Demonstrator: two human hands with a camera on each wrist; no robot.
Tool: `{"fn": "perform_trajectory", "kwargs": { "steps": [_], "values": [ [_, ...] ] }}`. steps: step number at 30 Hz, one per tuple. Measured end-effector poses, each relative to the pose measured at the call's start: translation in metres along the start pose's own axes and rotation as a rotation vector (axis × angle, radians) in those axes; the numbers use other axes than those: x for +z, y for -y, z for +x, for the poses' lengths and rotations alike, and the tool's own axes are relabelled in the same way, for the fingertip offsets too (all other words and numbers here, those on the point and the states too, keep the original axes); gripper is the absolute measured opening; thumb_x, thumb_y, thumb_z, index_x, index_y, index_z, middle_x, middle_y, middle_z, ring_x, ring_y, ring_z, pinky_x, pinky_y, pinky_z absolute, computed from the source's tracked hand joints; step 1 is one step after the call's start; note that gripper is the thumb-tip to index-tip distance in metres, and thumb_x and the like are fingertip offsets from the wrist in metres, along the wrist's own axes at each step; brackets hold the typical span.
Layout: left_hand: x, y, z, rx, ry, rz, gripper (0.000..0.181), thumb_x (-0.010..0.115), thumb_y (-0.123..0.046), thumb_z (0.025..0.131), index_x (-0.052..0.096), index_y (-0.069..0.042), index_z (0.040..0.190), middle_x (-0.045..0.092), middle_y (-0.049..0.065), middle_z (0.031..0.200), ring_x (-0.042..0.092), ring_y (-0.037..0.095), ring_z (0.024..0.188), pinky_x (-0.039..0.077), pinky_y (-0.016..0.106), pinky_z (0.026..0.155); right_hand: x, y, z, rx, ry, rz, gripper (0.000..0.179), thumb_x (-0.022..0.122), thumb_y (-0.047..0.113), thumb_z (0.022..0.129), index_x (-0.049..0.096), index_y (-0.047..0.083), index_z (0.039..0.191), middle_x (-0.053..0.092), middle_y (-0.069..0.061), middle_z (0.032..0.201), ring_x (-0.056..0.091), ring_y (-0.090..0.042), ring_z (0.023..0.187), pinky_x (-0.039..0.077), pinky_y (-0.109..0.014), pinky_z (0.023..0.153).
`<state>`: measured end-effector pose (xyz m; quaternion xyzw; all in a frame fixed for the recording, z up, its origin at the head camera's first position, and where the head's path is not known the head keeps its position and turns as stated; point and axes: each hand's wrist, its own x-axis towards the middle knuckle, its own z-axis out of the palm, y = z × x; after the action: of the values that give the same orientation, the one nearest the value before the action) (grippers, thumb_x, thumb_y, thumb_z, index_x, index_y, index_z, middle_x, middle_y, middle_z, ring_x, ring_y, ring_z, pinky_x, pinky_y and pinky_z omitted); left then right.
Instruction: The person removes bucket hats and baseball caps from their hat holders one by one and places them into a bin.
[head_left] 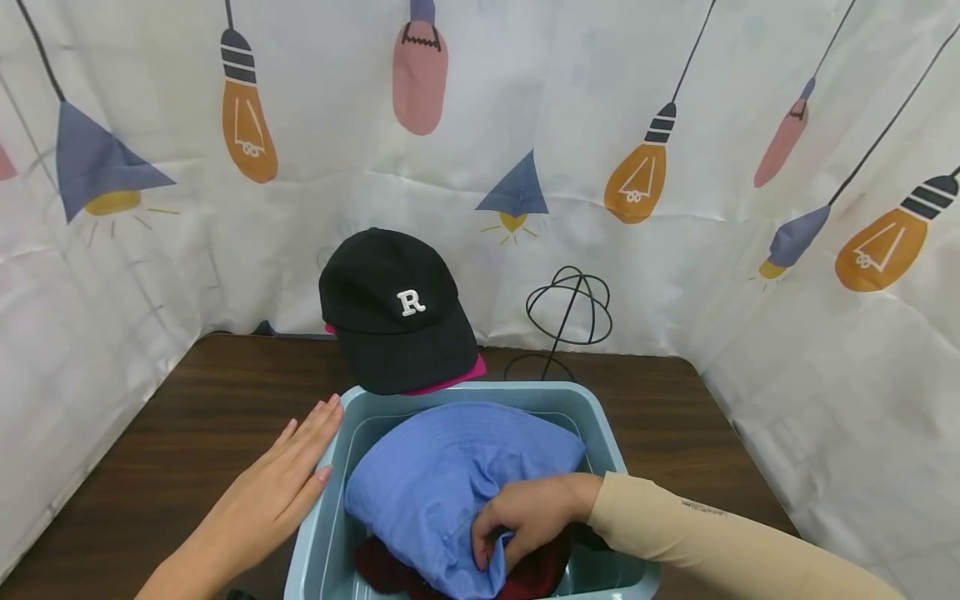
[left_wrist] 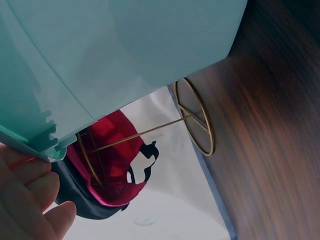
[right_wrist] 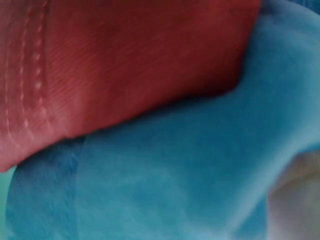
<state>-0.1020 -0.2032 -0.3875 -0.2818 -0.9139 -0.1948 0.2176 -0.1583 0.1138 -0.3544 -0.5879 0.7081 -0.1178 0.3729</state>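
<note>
A blue bucket hat [head_left: 442,458] lies in a light blue plastic bin [head_left: 525,387], over dark red fabric [head_left: 536,575]. My right hand [head_left: 528,517] reaches into the bin and pinches the hat's near edge between thumb and fingers. Up close in the right wrist view, blue cloth [right_wrist: 150,170] meets stitched red cloth [right_wrist: 125,60]. My left hand [head_left: 270,492] rests against the bin's left rim with its fingers extended. From the left wrist, its fingertips [left_wrist: 42,190] show right at the bin's edge.
Behind the bin a black cap [head_left: 382,292] with a white R, pink underneath, sits on a wire stand [left_wrist: 145,134]. A bare black wire stand [head_left: 570,308] is to its right. A printed curtain [head_left: 315,250] encloses the dark wooden table [head_left: 187,417].
</note>
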Motion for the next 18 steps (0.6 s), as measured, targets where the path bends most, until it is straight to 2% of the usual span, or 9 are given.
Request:
{"fn": "perform_trajectory", "kwargs": {
  "steps": [5, 10, 18],
  "values": [
    [0.0, 0.001, -0.001, 0.003, -0.003, 0.005, 0.064, 0.058, -0.015, 0.091, 0.029, -0.002, 0.147, 0.031, 0.013, 0.151, 0.017, 0.017, 0.142, -0.001, 0.017, 0.112, 0.004, -0.001, 0.003, 0.043, 0.045, -0.06, 0.017, 0.064, 0.01, 0.09, 0.065, 0.009, 0.106, 0.063, 0.009, 0.102, 0.047, 0.007, 0.087, 0.037, -0.005, 0.082],
    [0.001, 0.001, -0.002, 0.013, -0.012, 0.002, 0.064, 0.058, -0.014, 0.091, 0.03, -0.002, 0.147, 0.031, 0.013, 0.151, 0.015, 0.015, 0.143, 0.0, 0.018, 0.112, 0.003, -0.001, 0.001, 0.031, 0.008, -0.056, 0.018, 0.065, 0.01, 0.088, 0.066, 0.009, 0.106, 0.065, 0.009, 0.101, 0.048, 0.008, 0.085, 0.038, -0.004, 0.08],
    [0.0, 0.0, 0.0, 0.01, -0.014, 0.0, 0.065, 0.059, -0.013, 0.09, 0.03, -0.002, 0.147, 0.031, 0.013, 0.151, 0.02, 0.019, 0.142, 0.0, 0.018, 0.112, -0.008, 0.004, -0.011, -0.008, -0.037, -0.023, 0.022, 0.068, 0.013, 0.087, 0.065, 0.004, 0.106, 0.067, 0.002, 0.102, 0.053, 0.011, 0.092, 0.042, -0.006, 0.082]
  ]
}}
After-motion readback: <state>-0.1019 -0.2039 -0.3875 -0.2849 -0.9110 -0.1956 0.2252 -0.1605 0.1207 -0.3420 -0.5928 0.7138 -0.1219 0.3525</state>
